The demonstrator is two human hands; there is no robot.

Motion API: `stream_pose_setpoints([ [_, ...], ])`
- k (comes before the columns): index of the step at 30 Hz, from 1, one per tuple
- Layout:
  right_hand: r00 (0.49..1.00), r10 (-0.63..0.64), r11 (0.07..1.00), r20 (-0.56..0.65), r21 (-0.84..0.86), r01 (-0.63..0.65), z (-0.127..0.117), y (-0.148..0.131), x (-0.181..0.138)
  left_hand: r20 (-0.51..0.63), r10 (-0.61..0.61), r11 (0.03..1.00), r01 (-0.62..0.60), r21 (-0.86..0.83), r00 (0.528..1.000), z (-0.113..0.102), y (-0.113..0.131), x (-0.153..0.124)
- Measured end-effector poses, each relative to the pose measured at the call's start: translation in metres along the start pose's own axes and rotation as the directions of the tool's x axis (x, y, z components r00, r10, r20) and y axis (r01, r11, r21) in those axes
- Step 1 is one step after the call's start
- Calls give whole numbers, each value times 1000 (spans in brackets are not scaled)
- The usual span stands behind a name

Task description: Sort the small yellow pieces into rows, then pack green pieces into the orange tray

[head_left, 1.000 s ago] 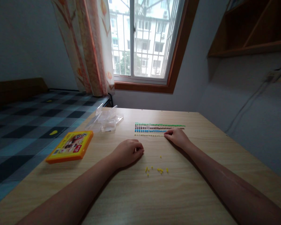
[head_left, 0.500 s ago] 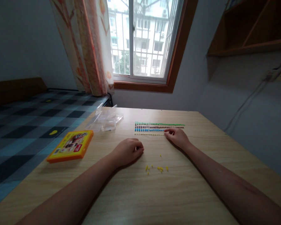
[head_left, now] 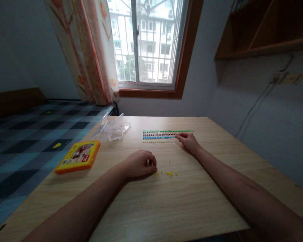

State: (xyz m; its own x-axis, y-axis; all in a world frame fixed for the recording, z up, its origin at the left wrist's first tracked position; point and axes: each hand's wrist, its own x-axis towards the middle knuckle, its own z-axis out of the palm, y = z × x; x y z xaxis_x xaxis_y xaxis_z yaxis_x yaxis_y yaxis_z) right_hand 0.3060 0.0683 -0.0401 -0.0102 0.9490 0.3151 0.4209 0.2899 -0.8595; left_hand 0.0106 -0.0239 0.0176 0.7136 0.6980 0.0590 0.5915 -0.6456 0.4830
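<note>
Loose yellow pieces (head_left: 168, 173) on the table (head_left: 166, 208) now lie just beside the curled left hand (head_left: 138, 163), which was apart from them a second ago. The right hand (head_left: 188, 141), fingertips pinched narrow, stays at the four coloured rows (head_left: 159, 135). Whether either hand holds a piece cannot be told. One clear case (head_left: 112, 127) lies open; one yellow box (head_left: 78, 156) is shut.

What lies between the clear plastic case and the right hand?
In the head view, rows of small coloured pieces lie there, ending at the right hand.
</note>
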Motion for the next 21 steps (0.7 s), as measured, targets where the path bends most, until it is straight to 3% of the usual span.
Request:
stream_pose_setpoints([
  [9, 999, 27, 996, -32, 82, -25, 0, -6, -1, 35, -7, 1000, 6, 13, 999, -3, 4, -1],
  [14, 999, 41, 993, -26, 114, -38, -1, -11, -4, -63, -25, 1000, 23, -20, 998, 3, -8, 2],
  [21, 998, 56, 986, 11, 157, -57, -4, -15, -12, -218, -185, 980, 195, 25, 958, 0, -24, 2],
])
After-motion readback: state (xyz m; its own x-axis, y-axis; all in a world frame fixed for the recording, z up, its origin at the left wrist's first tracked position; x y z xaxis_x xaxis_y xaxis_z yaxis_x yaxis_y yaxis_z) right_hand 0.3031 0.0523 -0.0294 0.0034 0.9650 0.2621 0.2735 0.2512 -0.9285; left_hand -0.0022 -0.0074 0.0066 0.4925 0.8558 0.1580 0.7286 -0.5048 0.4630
